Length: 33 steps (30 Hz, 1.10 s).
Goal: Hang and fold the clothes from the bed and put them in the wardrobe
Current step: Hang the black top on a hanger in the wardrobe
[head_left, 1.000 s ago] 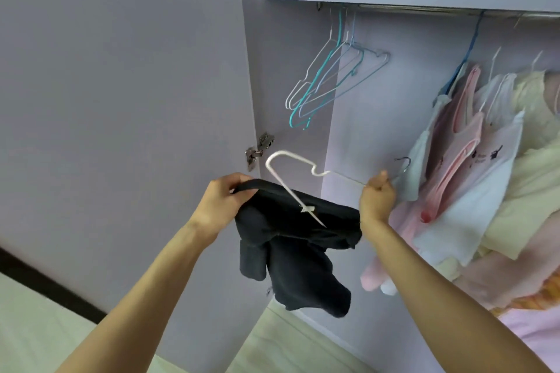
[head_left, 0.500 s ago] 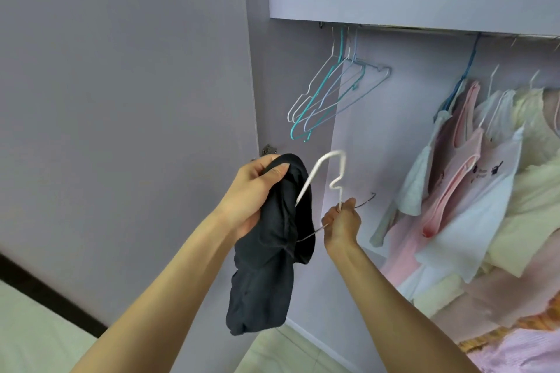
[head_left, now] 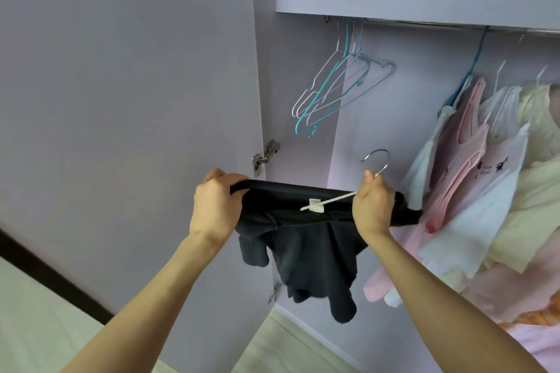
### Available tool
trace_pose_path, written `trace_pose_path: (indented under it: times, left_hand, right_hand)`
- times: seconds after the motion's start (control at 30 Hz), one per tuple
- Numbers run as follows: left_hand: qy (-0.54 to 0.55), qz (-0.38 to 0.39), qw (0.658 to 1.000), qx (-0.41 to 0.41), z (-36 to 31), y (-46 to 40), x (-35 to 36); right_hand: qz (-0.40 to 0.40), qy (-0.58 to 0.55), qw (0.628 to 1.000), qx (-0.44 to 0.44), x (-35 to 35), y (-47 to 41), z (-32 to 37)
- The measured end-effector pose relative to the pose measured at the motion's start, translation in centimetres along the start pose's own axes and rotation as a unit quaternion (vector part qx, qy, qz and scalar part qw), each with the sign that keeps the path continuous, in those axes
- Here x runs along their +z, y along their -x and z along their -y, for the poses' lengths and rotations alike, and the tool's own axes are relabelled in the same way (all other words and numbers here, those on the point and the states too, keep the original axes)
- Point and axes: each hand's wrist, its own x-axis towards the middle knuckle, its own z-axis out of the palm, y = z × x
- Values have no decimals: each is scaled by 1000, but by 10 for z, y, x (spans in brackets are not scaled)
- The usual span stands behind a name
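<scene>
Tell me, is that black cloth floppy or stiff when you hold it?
Probably floppy: the black garment sags in folds below the left hand and right hand. It likely weighs little, since it hangs from a thin white hanger. It may slip off sideways.

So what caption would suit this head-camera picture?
Left hand and right hand stretch a black fabric garment over a white hanger before the wardrobe rail.

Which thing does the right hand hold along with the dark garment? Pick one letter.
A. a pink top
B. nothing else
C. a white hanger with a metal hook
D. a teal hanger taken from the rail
C: the right hand grips the white hanger at its neck, its metal hook rising above the fingers, while both hands stretch the black garment; the teal hanger hangs on the rail.
</scene>
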Motion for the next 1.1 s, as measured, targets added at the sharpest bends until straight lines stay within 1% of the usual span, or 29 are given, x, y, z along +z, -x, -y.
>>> trace_pose_path:
  times: [0.07,0.1,0.17,0.23,0.3,0.33,0.43,0.57,0.63,0.7,0.73,0.77,0.83,0.87,0.93,1.0,1.03,1.1]
  left_hand:
    - [-3,6,999,35,-7,1,1]
    - [-2,15,999,45,-10,0,2]
    - [1,50,998,49,-16,-4,2]
    - [18,107,993,35,-16,-8,2]
    - [30,157,987,11,-12,-8,2]
    - [16,167,986,10,-9,-7,3]
    - [-29,180,982,41,7,-3,5]
    - [-46,209,973,90,15,1,15]
    - [-63,252,957,128,10,-1,25]
    - [-51,297,941,157,4,-3,34]
    - [-28,307,938,157,3,-3,36]
    - [-6,303,941,148,4,-3,37]
    - [20,268,955,125,10,-4,35]
    - [21,248,961,119,14,-4,34]
    - [5,212,970,117,19,-5,31]
    - [-10,191,975,117,21,-5,28]
    - [-20,183,976,117,22,-4,28]
    - [-35,158,981,111,24,-2,27]
  right_hand:
    - [52,70,995,-43,-1,4,5]
    - [60,82,993,-60,-2,5,8]
    - [76,78,989,-98,-2,5,14]
    - [112,52,984,-131,-2,5,17]
    - [130,4,986,-106,-2,3,18]
    - [130,-13,988,-82,-2,2,17]
    - [128,-27,990,-44,-3,1,16]
    - [159,-36,983,-82,-9,7,25]
    - [184,-44,975,-113,-10,13,35]
    - [205,-84,969,-108,-7,18,42]
    - [215,-112,966,-94,-7,19,45]
    - [227,-139,961,-82,-8,19,46]
    - [248,-164,952,-78,-13,19,41]
    - [240,-146,956,-88,-14,18,34]
    - [203,-45,973,-100,-16,17,17]
    - [181,39,981,-65,-15,16,6]
    - [188,63,979,-53,-14,16,4]
    - [220,89,969,-62,-8,16,2]
